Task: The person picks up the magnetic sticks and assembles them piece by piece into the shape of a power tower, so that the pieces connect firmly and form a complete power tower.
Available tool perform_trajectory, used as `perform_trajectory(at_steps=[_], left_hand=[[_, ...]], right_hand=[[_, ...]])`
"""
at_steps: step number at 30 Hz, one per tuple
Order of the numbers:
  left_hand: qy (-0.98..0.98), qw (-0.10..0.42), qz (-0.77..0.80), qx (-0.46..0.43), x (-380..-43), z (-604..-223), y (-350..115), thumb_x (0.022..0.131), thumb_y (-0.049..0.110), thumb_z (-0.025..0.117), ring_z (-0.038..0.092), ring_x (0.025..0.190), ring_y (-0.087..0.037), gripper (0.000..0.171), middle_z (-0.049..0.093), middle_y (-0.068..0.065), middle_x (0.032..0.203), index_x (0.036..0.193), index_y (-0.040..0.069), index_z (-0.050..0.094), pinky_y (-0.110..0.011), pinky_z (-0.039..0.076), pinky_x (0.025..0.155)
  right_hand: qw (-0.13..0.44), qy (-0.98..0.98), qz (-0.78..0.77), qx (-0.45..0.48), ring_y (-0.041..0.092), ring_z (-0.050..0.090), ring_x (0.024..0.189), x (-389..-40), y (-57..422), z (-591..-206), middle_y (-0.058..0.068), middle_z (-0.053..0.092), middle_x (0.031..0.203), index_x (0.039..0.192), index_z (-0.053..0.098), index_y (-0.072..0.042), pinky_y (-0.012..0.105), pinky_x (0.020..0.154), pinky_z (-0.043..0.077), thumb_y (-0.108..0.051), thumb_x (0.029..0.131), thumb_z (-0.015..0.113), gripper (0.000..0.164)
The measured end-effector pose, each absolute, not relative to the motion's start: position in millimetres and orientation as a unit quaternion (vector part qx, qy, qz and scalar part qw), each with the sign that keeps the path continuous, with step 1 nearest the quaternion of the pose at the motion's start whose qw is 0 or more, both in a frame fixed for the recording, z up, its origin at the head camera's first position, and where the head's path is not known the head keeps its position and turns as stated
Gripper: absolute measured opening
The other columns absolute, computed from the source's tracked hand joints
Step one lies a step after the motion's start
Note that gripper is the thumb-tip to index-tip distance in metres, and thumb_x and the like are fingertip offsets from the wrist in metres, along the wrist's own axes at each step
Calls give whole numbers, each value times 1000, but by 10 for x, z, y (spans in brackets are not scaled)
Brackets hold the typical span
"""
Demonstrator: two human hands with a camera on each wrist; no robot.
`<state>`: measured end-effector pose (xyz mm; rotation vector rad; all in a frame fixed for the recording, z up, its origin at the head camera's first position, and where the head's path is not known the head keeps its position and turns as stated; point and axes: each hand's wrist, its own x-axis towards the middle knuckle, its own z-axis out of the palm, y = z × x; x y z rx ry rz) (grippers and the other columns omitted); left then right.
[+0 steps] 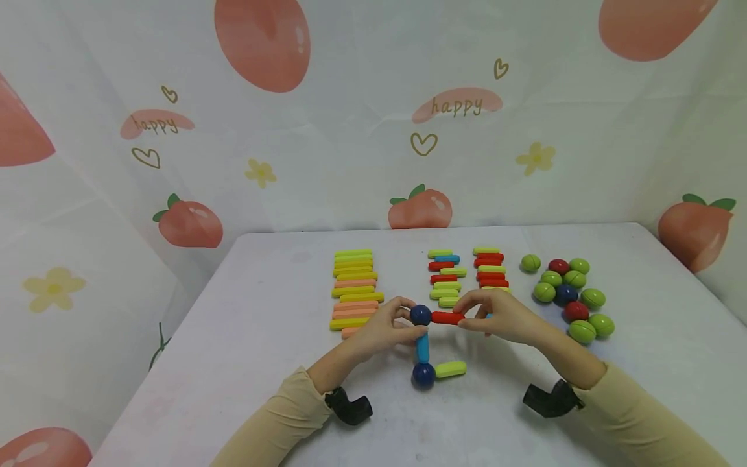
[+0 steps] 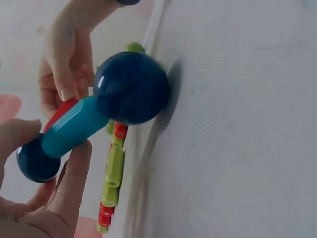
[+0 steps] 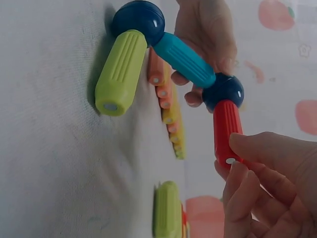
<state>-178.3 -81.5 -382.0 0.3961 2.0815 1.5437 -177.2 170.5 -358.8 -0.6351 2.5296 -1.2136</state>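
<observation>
My left hand [image 1: 382,331] holds the upper dark blue ball [image 1: 420,314], one finger lying along the light blue magnetic stick [image 2: 77,126] just beneath it. That stick rises from a lower dark blue ball [image 1: 423,375] on the table. A yellow-green stick [image 3: 120,74] is joined to the lower ball and points right along the tabletop. Thumb and fingers of my right hand [image 1: 504,314] pinch the outer end of a red magnetic stick [image 3: 228,129]. Its other end meets the upper ball, and its silvery tip shows in the right wrist view.
A column of yellow, orange and green sticks [image 1: 354,292] lies behind my left hand. Two shorter columns of red, green and blue sticks [image 1: 446,279] lie farther right. Green, red and blue balls [image 1: 578,311] are grouped at the right of the white table [image 1: 262,298].
</observation>
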Motion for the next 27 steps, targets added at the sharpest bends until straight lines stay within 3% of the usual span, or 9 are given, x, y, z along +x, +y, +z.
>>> perform_trajectory(at_steps=[6, 13, 22, 24, 27], left_hand=[[785, 258, 539, 166, -1779, -3815, -782, 88, 32, 64, 65, 73, -16, 34, 54, -8, 111, 116, 17, 52, -30, 50, 83], [790, 245, 531, 185, -1783, -3834, -738, 90, 26, 62, 56, 76, -12, 25, 57, -5, 94, 109, 10, 59, -22, 50, 70], [804, 240, 518, 167, -1781, -3867, -797, 89, 29, 62, 59, 77, -13, 25, 58, -4, 94, 108, 13, 58, -24, 50, 73], [805, 241, 518, 161, -1782, -3874, -811, 89, 30, 63, 60, 76, -13, 25, 58, -3, 94, 107, 14, 59, -24, 49, 74], [803, 241, 522, 160, -1781, -3879, -825, 88, 29, 63, 61, 75, -12, 26, 59, -3, 93, 108, 13, 58, -25, 51, 74]], right_hand=[[124, 871, -414, -235, 19, 60, 69, -1767, 1689, -3567, 16, 65, 103, 103, 65, -6, 25, 57, 54, -16, 83, 69, 23], [116, 868, -415, -247, 13, 60, 74, -1772, 1701, -3581, 14, 65, 105, 106, 64, -6, 24, 60, 54, -18, 84, 69, 26], [57, 904, -393, -160, 19, 59, 85, -1826, 2108, -3470, 17, 63, 112, 112, 61, -4, 21, 66, 52, -25, 88, 65, 32], [46, 908, -392, -139, 24, 60, 84, -1855, 2254, -3449, 20, 62, 114, 115, 59, -3, 23, 64, 53, -25, 89, 63, 35], [42, 918, -380, -109, 33, 59, 96, -1899, 2470, -3445, 23, 59, 119, 121, 55, -2, 34, 76, 55, -29, 91, 60, 41]])
